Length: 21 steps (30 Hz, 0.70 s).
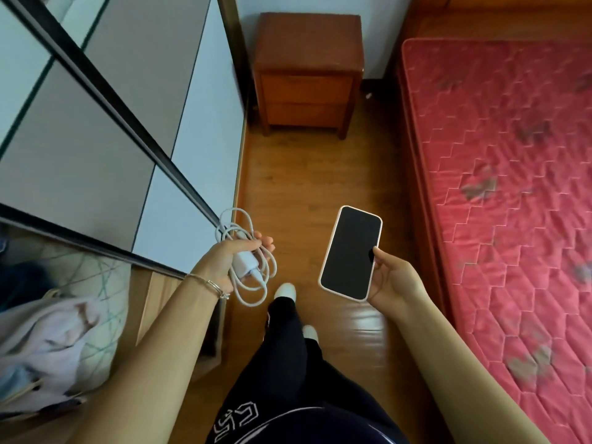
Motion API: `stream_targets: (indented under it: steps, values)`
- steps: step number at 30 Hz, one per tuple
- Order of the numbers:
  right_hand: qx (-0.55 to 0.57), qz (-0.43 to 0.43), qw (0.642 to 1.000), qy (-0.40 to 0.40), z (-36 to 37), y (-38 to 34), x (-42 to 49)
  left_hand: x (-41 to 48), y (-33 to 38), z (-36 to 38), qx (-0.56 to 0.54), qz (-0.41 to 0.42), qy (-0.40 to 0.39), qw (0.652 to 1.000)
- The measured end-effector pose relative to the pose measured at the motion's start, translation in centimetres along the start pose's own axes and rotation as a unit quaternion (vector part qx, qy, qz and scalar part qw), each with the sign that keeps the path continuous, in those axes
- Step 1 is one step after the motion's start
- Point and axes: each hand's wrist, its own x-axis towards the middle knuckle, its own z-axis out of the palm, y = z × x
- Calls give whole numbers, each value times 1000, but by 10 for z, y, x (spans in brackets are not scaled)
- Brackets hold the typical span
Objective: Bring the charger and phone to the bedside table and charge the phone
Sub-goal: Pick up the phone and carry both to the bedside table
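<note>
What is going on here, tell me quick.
A person is walking along a wooden floor between a wardrobe and a bed with a pink quilted mattress. The left hand has its grip on a white charger plug with its coiled white cable. The right hand holds a dark-screened phone in a pale case. The brown wooden bedside table stands ahead, nothing plugged in yet.

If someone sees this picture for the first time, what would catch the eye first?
Probably the dark-screened phone held up in the right hand, near the middle. Next, the white charger with its looped cable, bunched in the left hand. Then the pink quilted mattress along the right, and the wooden bedside table ahead.
</note>
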Motion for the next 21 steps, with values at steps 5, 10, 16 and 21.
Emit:
stream_targets:
  steps: [5, 10, 16, 21]
  values:
    - [6, 6, 1000, -9, 26, -28, 38, 37, 39, 6, 3, -10, 9, 1000]
    - [15, -6, 1000, -5, 66, -66, 84, 84, 97, 10, 6, -18, 14, 1000]
    - [8, -19, 1000, 2, 117, -111, 130, 136, 171, 16, 21, -21, 19, 999]
    - [-1, -29, 1000, 8, 146, -141, 162, 174, 212, 25, 1, -14, 16, 1000]
